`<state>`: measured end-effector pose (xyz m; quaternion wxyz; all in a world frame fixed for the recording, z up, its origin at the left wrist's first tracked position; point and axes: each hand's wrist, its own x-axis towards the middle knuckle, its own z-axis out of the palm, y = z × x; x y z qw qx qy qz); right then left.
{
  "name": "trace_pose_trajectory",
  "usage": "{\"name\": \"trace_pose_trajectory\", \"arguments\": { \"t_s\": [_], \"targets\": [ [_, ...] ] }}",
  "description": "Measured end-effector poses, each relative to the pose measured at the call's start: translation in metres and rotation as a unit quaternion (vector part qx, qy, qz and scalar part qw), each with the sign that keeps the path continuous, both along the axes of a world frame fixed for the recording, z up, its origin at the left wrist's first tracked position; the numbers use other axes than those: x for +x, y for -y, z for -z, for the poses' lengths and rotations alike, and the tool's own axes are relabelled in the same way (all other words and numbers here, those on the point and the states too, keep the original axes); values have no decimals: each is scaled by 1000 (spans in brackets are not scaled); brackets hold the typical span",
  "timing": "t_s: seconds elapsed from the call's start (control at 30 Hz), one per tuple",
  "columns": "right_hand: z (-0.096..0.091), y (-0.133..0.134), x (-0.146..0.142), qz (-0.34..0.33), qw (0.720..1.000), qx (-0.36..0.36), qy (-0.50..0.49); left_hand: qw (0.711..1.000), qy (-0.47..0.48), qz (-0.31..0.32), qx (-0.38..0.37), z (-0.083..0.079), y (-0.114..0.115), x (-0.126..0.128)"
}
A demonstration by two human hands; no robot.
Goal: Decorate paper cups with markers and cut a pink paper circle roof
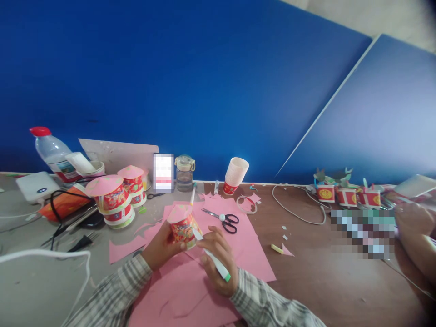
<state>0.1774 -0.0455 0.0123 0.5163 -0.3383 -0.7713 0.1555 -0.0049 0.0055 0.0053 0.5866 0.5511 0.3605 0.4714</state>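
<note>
Pink-roofed paper cup [182,227], contents hidden | left hand [159,247] grip clasps it | right hand [222,247] grip pinches pen [220,268]

Just beyond the right fingers [215,237] the scissors [223,220] lie on the pink paper [252,259] and bar a straight reach forward. Past them a tape ring [247,205] and a leaning stack of cups [235,175] stand near the wall. Right of those fingers the brown table [313,281] is open, with only a yellow scrap [276,248] and paper bits, as far as a white cable [299,213] and another person's hand [413,231]. Between them and the left fingers [172,243], the held paper cup [182,227] and pen [213,258] fill the gap. Left of the left fingers it is crowded: cup towers [111,200], black cords [61,222], a white cord [51,251].
</note>
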Motion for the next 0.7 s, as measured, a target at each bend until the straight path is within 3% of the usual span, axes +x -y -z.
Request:
{"name": "trace_pose_trajectory", "arguments": {
  "t_s": [0.27,0.7],
  "targets": [
    [3,0,1,-2,1000,-8,2,999,-5,-24,-20,2,0,0],
    [2,-1,0,-1,1000,-2,5,1000,-11,1,0,-2,0,0]
  ]
}}
